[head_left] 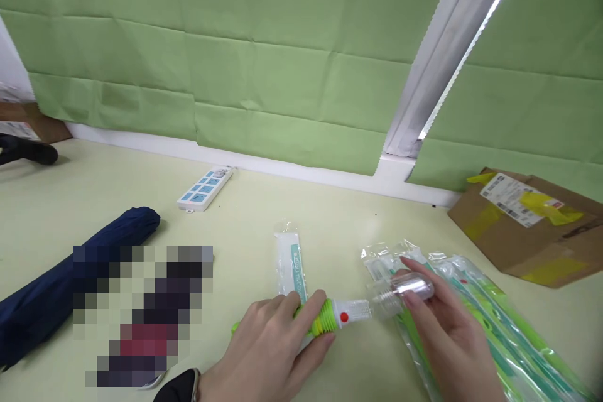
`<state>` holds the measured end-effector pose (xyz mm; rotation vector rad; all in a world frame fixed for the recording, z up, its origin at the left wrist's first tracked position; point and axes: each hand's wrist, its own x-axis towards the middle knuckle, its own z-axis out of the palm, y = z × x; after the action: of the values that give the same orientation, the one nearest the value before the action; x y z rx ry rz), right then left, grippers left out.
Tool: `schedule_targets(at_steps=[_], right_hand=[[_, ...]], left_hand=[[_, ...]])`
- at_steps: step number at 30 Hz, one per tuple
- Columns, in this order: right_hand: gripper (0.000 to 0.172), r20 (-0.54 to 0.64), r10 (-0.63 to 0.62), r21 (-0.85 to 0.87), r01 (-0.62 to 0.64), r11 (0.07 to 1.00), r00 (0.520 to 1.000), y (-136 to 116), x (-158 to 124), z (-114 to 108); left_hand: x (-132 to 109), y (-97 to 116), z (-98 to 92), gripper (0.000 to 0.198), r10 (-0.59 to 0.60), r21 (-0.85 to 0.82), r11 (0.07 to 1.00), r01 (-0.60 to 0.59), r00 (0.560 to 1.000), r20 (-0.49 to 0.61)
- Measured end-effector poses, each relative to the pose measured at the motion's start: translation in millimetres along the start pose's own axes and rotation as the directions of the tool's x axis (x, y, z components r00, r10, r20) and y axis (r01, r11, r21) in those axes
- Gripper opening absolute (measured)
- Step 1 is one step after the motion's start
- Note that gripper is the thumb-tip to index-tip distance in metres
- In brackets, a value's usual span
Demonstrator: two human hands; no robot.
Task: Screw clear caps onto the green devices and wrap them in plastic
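My left hand (276,342) is closed around a bright green ribbed tube (325,317) with a white collar, a red dot and a clear tip on its right end. In my right hand (452,330), thumb and fingers grip a clear, round-ended plastic cap (414,287) with a ridged neck. The cap's neck faces the tube's clear tip; whether they touch I cannot tell. Behind my left hand lies a clear-wrapped white packet (288,257) with a teal label, its lower part hidden. Several clear bags with green items (499,320) lie beneath and beside my right hand.
A cardboard box (522,232) with yellow tape stands at the back right. A white power strip (206,190) lies near the wall. At left are a folded dark blue umbrella (94,257) and a blurred-out dark object (155,317). Green paper (282,44) covers the wall.
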<state>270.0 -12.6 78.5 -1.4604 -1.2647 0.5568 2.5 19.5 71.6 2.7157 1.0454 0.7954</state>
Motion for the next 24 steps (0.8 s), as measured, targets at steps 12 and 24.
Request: schedule_targets(at_steps=[12,24], right_hand=[[0.032,0.201,-0.124,-0.438,0.203,0.876,0.972,18,-6,24],[0.048,0.294,-0.393,-0.552,0.49,0.675,0.872,19,-6,27]], left_hand=[[-1,0,0.8,0.041,0.018,0.004,1.0,-0.018,0.999,0.032],[-1,3,-2.2,0.04,0.048,-0.008,0.999,-0.047,0.995,0.087]])
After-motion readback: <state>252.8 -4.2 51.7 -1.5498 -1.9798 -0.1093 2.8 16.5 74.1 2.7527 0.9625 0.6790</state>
